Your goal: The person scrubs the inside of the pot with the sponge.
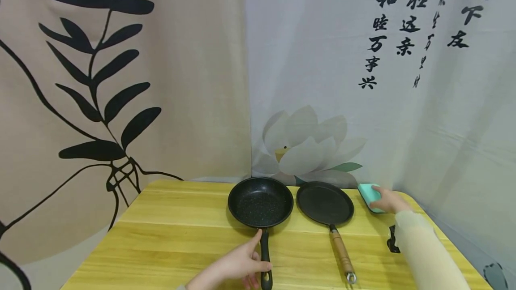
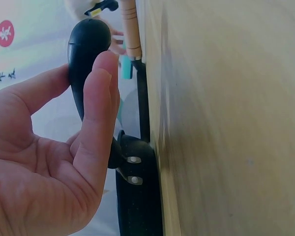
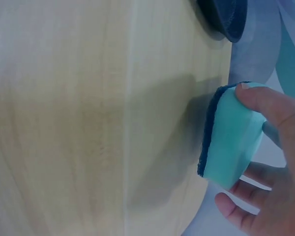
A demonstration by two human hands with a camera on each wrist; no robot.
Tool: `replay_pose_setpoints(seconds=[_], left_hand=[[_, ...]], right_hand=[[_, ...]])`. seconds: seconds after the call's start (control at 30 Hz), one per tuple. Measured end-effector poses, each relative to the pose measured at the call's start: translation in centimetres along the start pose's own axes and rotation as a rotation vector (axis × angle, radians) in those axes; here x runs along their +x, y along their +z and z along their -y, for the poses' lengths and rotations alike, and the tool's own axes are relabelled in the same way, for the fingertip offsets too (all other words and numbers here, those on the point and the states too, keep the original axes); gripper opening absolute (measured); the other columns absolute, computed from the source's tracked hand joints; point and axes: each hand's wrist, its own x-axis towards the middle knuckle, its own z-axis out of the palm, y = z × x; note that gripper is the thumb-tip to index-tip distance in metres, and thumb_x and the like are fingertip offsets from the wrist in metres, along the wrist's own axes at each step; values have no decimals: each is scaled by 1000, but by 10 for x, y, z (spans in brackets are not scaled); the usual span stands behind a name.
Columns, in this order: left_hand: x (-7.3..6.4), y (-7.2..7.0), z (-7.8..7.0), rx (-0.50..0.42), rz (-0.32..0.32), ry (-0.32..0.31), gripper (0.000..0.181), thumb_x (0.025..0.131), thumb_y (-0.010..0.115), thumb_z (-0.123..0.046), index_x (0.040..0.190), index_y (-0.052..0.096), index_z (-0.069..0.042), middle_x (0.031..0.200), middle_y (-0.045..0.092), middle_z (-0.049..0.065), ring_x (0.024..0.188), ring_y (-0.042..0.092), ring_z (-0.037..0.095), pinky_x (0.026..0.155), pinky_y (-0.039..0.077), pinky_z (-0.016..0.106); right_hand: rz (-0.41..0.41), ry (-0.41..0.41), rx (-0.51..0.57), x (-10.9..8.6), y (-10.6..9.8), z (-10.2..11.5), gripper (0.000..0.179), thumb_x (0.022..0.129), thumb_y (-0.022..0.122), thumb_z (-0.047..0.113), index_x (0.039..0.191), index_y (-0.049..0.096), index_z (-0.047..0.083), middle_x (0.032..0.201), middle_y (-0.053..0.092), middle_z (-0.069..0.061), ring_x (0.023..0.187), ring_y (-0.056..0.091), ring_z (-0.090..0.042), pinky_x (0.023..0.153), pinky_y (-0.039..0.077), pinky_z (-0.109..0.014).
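A deep black frying pan sits on the table with its handle toward me. My left hand holds that handle, thumb on one side and fingers on the other, as the left wrist view shows. At the far right corner, my right hand grips a turquoise sponge between thumb and fingers. The sponge's dark scouring layer faces the tabletop, with a shadow beside it. A flat black pan with a wooden handle lies between the frying pan and the sponge.
The yellow wooden table has its back edge close to a hanging cloth printed with leaves, a flower and writing. A small black device is at my right wrist.
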Motion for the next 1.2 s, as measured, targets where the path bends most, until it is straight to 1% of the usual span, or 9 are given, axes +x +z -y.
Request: replay_pose_setpoints(seconds=[0.13,0.27,0.5,0.63,0.8,0.9,1.03,1.13,1.2], left_hand=[[0,-1,0,1,10,-1,94,91,70,-17,154,2,2,74,66,13,50,62,16,39,50,24],[0,-1,0,1,20,-3,95,91,70,-18,154,2,2,74,65,13,50,61,15,39,50,24],[1,-2,1,2,18,-2,95,91,70,-19,154,2,2,74,65,13,50,62,16,39,50,24],[1,-2,1,3,16,-6,95,91,70,-20,154,2,2,74,66,13,51,62,16,40,50,24],[-1,-1,-1,-1,19,-5,95,91,70,-19,154,2,3,74,66,12,51,62,17,40,50,24],[-1,-2,-2,5,22,-1,95,91,69,-18,153,2,3,75,66,12,53,63,19,40,50,24],[-1,-3,-3,30,18,-3,94,92,69,-19,153,3,4,76,66,11,54,64,20,41,51,26],[-2,-5,-4,52,19,-9,93,92,69,-22,154,4,3,78,66,9,56,65,22,43,53,29],[-4,-8,-4,60,26,-5,92,92,69,-22,154,5,1,79,67,9,58,66,25,46,55,33]], right_hand=[[11,41,-6,-1,4,-2,83,86,67,30,148,26,-7,139,33,-42,121,36,-62,90,38,-70],[16,57,-21,-2,7,-4,84,86,67,32,147,26,-7,137,36,-42,120,36,-62,90,38,-70],[13,46,-9,-5,11,-4,84,87,67,36,146,28,-9,136,37,-43,120,35,-63,91,37,-70],[14,47,-2,-6,12,-2,82,87,66,36,145,31,-9,136,36,-42,120,35,-63,91,37,-70],[8,48,-22,-7,13,-1,81,87,66,38,144,33,-10,135,37,-43,121,35,-62,92,37,-69],[7,46,-35,-8,11,-1,83,88,66,41,143,34,-10,134,38,-43,119,37,-62,91,37,-69],[5,35,-28,-10,7,1,84,89,65,43,143,32,-13,134,39,-42,119,37,-62,91,38,-69],[-2,14,-4,-12,2,4,82,91,65,41,144,31,-13,137,36,-42,120,36,-62,91,38,-69],[-7,-7,13,-13,-2,6,80,92,65,38,144,31,-13,139,33,-42,121,34,-62,91,38,-69]])
